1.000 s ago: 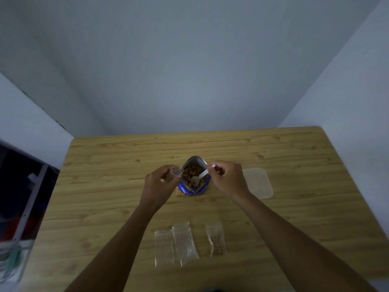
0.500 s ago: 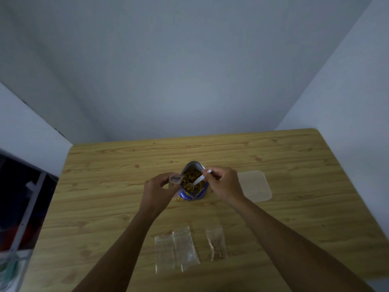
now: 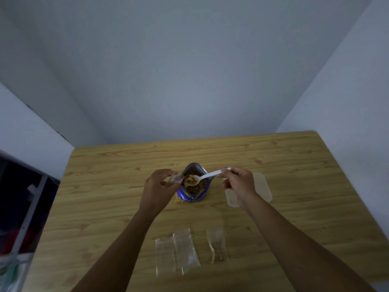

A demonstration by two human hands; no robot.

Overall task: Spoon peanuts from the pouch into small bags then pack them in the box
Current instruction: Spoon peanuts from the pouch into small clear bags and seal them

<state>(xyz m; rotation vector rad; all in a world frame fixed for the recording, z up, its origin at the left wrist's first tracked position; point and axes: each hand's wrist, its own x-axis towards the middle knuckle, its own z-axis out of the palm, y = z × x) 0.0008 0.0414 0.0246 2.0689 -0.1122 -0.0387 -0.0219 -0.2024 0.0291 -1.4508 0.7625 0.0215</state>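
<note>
Both grips closed: right grip (image 3: 239, 182) pinches loaded spoon (image 3: 207, 177) above pouch (image 3: 194, 190) mid-desk; left grip (image 3: 156, 186) holds small bag (image 3: 175, 179) at pouch rim. One filled bag (image 3: 217, 246) and two empty bags (image 3: 185, 249) lie near desk edge; box (image 3: 264, 187) apparently unpacked.

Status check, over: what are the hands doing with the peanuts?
Left hand holds small bag beside pouch. Right hand holds spoon, loaded with peanuts, near bag mouth. Nothing in the way.

Wooden table (image 3: 105, 186), pouch (image 3: 192, 194), small bags (image 3: 185, 249), box (image 3: 263, 186)
</note>
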